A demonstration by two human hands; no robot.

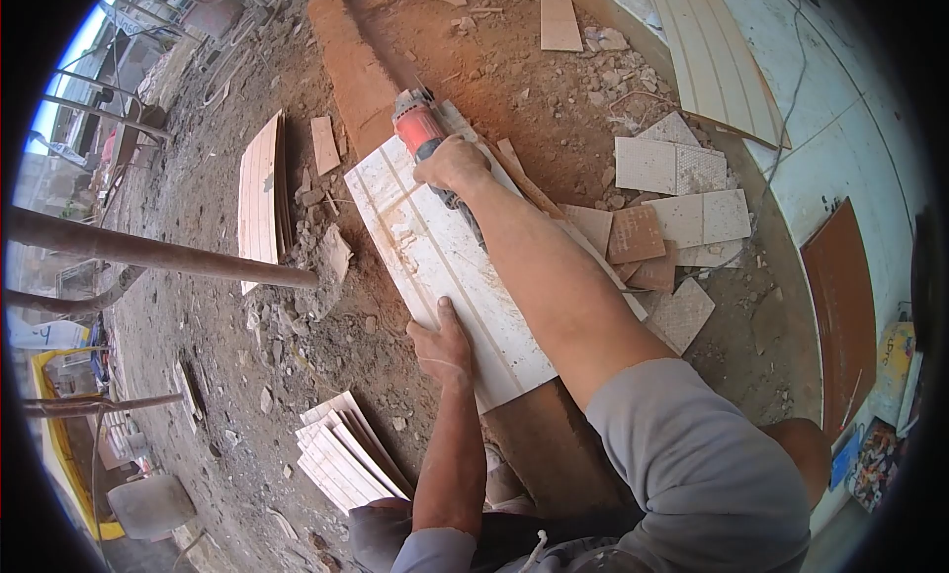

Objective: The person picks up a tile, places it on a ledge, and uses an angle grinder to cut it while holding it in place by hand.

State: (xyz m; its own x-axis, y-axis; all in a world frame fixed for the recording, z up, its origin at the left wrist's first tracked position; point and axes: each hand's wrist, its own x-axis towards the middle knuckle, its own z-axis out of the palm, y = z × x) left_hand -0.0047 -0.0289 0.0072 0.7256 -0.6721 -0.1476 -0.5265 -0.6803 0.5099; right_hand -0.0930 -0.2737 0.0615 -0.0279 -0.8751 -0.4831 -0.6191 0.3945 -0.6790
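Lying aslant before the person, the long white tile [450,264] is the largest piece in hand, its near end over a brown plank-like support [554,444], its far end by a dust-covered orange ledge [356,84]. For a clean cut, it would be best borne evenly, so that neither end rocks or snaps. The red angle grinder [422,130] sits at the far end, its head pointing away; the disc is too indistinct to judge its depth. Light, even pressure and a square disc should limit chipping. The right hand [457,166] has its fingers wrapped around the tool's body; a firm wrist would help against kickback. The left hand [441,348] holds the tile's left edge, thumb on the top face, fingers folded at the side with their tips hidden. It is well apart from the grinder's head, a sensible place to steady from.
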